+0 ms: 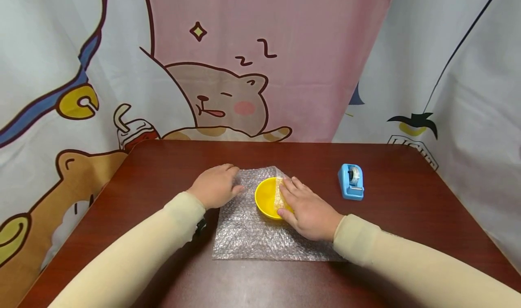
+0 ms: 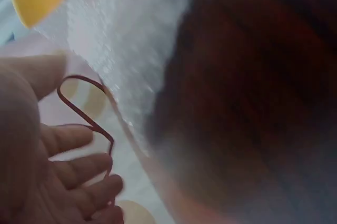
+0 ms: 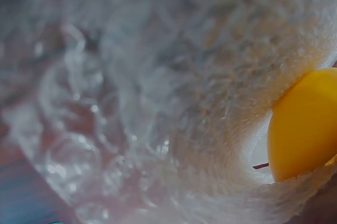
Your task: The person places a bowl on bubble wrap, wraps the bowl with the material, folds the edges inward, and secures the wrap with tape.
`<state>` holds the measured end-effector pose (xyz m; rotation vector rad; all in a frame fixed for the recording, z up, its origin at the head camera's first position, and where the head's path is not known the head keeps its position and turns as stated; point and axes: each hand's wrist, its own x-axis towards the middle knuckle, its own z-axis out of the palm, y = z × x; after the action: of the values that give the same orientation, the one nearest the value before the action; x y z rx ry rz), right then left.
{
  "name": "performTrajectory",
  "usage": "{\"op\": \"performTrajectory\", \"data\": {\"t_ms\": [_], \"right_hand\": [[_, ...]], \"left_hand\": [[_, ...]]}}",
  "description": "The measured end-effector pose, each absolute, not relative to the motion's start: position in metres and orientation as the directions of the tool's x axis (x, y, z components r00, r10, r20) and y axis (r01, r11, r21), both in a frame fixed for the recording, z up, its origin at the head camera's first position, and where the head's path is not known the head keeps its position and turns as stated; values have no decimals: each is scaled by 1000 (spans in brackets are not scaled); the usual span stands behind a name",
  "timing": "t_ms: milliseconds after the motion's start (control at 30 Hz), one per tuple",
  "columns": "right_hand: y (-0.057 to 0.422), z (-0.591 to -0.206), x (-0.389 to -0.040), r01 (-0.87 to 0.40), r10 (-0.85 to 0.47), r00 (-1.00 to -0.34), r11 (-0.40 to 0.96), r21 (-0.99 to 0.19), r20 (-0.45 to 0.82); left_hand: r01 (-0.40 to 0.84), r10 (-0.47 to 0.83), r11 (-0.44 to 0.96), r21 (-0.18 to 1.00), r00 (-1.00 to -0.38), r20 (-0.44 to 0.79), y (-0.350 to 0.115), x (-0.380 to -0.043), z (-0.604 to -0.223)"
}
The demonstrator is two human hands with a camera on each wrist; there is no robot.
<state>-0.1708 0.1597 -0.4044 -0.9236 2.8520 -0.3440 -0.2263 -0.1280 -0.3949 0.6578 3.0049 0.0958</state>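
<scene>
A yellow bowl (image 1: 265, 197) sits on a sheet of bubble wrap (image 1: 252, 240) on the table. The wrap's right side is folded up and over part of the bowl's opening. My right hand (image 1: 311, 210) rests on that fold with its fingers extended, pressing it against the bowl's right side. In the right wrist view the wrap (image 3: 158, 103) curves round the yellow bowl (image 3: 303, 129). My left hand (image 1: 215, 187) hovers at the wrap's left edge. Its fingers are loosely bent and hold nothing, as the left wrist view shows.
A blue tape dispenser (image 1: 351, 182) with a roll of clear tape stands on the right of the dark red-brown table (image 1: 163, 272). Behind the table hangs a curtain (image 1: 309, 73) printed with cartoon animals.
</scene>
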Motion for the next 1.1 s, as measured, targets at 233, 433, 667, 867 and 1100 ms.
{"op": "performTrajectory", "data": {"t_ms": [233,433,667,867,1100], "right_hand": [[159,-406,-171,-546,-578,-813,799,-251,-73],[158,-405,-170,-550,-582,-810,796,-254,-70],[160,-405,-170,-546,-577,-813,800,-248,-70],[159,-405,-170,-568,-595,-802,785,-247,-47],[159,-405,-169,-563,-592,-804,786,-254,-52]], "left_hand": [[249,268,962,109,-936,-228,-137,-239,-402],[233,251,967,99,-933,-256,-136,-240,-404],[247,265,964,99,-933,-244,-135,-241,-406],[267,277,961,77,-937,-211,-134,-243,-410],[277,287,958,80,-942,-173,-131,-241,-410]]}}
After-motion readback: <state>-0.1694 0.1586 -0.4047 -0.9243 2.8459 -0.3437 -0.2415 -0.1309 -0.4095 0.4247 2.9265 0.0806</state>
